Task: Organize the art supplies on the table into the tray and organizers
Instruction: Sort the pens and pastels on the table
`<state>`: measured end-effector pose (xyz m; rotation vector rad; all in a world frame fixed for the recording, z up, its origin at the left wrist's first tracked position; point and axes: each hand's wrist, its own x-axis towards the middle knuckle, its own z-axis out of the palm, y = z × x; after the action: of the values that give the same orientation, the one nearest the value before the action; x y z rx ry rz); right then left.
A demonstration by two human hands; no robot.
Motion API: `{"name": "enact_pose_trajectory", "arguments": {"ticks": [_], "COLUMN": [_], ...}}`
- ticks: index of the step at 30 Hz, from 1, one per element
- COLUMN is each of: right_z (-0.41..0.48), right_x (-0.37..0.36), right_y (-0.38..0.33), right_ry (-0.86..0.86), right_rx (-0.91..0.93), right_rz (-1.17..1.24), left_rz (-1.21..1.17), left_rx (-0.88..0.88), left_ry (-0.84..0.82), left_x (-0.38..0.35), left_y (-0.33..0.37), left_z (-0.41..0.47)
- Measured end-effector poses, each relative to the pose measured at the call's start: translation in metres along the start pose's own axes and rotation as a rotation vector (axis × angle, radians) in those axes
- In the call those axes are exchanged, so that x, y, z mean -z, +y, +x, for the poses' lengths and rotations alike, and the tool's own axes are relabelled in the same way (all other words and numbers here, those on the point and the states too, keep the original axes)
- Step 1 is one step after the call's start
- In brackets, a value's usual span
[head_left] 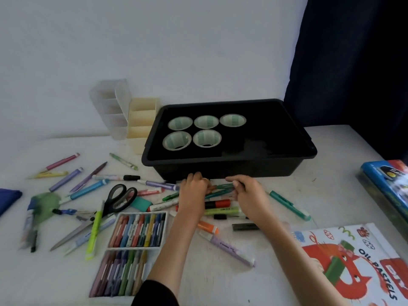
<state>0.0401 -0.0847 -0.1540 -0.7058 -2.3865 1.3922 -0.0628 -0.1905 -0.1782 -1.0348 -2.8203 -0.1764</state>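
Head view, looking down over your forearms. White table (331, 146), matte top, littered with supplies. Black plastic tray (220, 161), rectangular with rounded corners and a rolled rim, sits at back centre. Five pale round rolls (206, 121) stand in its left half, a row of three behind a row of two.

Oil pastels lid (353, 261), glossy card with a red cartoon, lies flat at near right. Clear organizer (110, 107) and cream organizer (141, 124), both with stepped compartments, stand side by side just left of the tray. Two open pastel trays (139, 230) of paper-wrapped sticks lie one behind the other at near centre-left.

Your left hand (194, 191) and right hand (249, 195) meet just in front of the tray's front wall. Both have fingers curled down. Each grips one end of a small bunch of green pens (223, 188), the right pinching with thumb and fingers. You cannot tell the number of pens in the bunch.

Black-handled scissors (117, 199) lie left of your hands among scattered markers (66, 180), slim plastic barrels in purple, pink, yellow and teal.
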Motion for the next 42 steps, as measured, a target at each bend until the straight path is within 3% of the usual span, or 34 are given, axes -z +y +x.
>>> {"name": "enact_pose_trajectory", "arguments": {"ticks": [4,8,11,16,19,24,31,34,42], "right_z": [-0.008,-0.020,-0.029,-0.053,-0.074,-0.105,-0.148,-0.160,-0.165], "right_x": [-0.013,-0.017,-0.023,-0.045,-0.061,-0.084,-0.113,-0.121,-0.132], "right_y": [0.000,-0.012,-0.026,-0.046,-0.058,-0.066,-0.072,-0.071,-0.064], "right_ry": [0.033,0.069,0.071,0.036,-0.043,-0.080,-0.138,-0.137,0.133], "right_rx": [-0.087,-0.325,-0.521,-0.571,-0.491,-0.380,-0.349,-0.346,-0.201], "right_rz": [0.081,0.527,0.984,1.128,1.093,0.947,0.926,0.939,0.580], "left_rz": [-0.213,-0.713,-0.988,-1.333,-1.386,-1.447,-1.794,-1.730,-1.411], "left_rx": [0.004,0.108,0.237,0.370,0.340,0.437,0.459,0.448,0.371], "left_ry": [0.137,0.269,0.272,0.150,0.138,0.196,0.194,0.231,0.270], "left_x": [-0.001,0.005,0.021,0.039,0.041,0.050,0.061,0.059,0.052], "left_y": [-0.004,-0.009,-0.016,-0.030,-0.044,-0.063,-0.084,-0.094,-0.112], "left_z": [-0.006,-0.032,-0.054,-0.087,-0.105,-0.140,-0.182,-0.193,-0.208]}}
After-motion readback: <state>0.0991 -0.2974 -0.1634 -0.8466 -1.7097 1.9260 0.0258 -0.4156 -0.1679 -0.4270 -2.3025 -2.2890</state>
